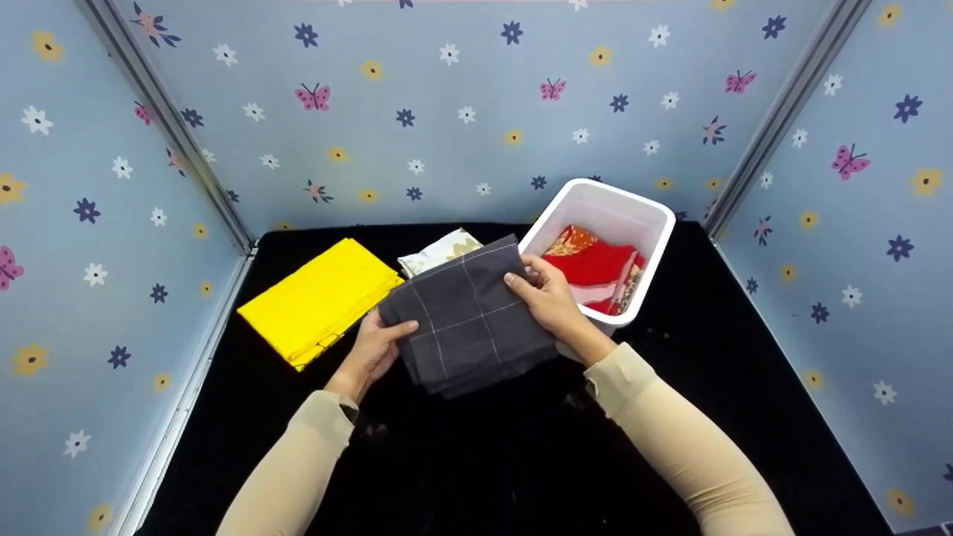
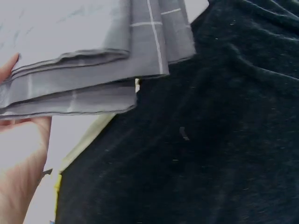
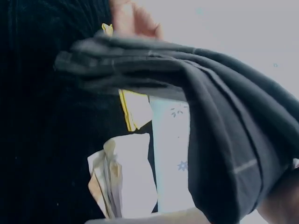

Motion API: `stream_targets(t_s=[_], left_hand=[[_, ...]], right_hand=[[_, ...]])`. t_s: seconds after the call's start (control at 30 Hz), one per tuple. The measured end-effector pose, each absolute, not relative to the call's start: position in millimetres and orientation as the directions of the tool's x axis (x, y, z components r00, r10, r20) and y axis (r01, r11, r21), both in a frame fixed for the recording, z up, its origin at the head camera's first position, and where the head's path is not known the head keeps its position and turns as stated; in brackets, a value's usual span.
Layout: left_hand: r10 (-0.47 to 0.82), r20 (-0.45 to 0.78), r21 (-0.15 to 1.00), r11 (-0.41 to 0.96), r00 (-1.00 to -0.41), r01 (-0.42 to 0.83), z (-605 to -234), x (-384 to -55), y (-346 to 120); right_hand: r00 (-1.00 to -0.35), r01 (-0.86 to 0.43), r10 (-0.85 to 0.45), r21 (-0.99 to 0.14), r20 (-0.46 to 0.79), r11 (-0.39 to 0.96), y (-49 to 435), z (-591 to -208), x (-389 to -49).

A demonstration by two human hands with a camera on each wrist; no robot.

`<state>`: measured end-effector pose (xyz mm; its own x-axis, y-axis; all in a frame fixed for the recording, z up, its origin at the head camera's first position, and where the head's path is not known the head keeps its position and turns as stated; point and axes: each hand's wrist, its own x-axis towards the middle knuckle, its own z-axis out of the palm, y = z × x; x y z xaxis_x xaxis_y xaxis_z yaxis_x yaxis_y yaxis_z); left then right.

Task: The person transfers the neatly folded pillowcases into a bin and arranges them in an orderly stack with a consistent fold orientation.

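Note:
Both hands hold up a folded dark grey cloth (image 1: 476, 320) with thin white check lines. The left hand (image 1: 374, 346) grips its left edge, thumb on top and fingers beneath. At the upper right edge the right hand (image 1: 547, 294) pinches it, thumb on the front face. Loose layers of the grey cloth (image 2: 93, 88) hang apart in the left wrist view. Seen from the right wrist, the cloth (image 3: 229, 126) bends downward near that hand. Behind it, partly hidden, lies a folded white patterned cloth (image 1: 443, 253). A folded yellow cloth (image 1: 320, 301) is left of the left hand.
A white plastic bin (image 1: 659, 246) stands at the back right, just beyond the right hand, with red and patterned cloths (image 1: 595, 264) inside. Black velvety fabric (image 1: 476, 469) covers the table. Flower-printed walls (image 1: 447, 149) enclose the back and sides.

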<state>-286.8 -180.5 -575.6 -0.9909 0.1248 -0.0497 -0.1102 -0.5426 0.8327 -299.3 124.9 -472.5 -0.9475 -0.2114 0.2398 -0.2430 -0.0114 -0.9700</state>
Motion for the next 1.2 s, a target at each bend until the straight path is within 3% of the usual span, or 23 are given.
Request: stream_targets(t_s=[0.27, 0.47, 0.87, 1.2], left_hand=[[0.108, -0.049, 0.913, -0.399, -0.993, -0.088, -548.0, -294.6, -183.0], [0.08, -0.086, 0.948, -0.301, -0.993, -0.106, -530.1, -299.2, -174.9], [0.098, -0.07, 0.95, -0.299, -0.993, -0.096, -502.4, -306.8, -163.3], [0.119, -0.062, 0.961, -0.26, -0.991, -0.092, -486.8, -314.1, -158.8]], right_hand=[[-0.966, -0.154, -0.201, -0.986, 0.163, -0.061, 139.9, -472.3, -301.5], [-0.98, -0.078, -0.186, -0.997, 0.074, 0.012, 151.8, -470.2, -303.7], [-0.93, 0.138, -0.324, -0.983, -0.171, 0.122, 167.8, -455.2, -298.9], [-0.95, 0.135, -0.26, -0.979, -0.172, 0.155, 179.7, -450.1, -304.7]])
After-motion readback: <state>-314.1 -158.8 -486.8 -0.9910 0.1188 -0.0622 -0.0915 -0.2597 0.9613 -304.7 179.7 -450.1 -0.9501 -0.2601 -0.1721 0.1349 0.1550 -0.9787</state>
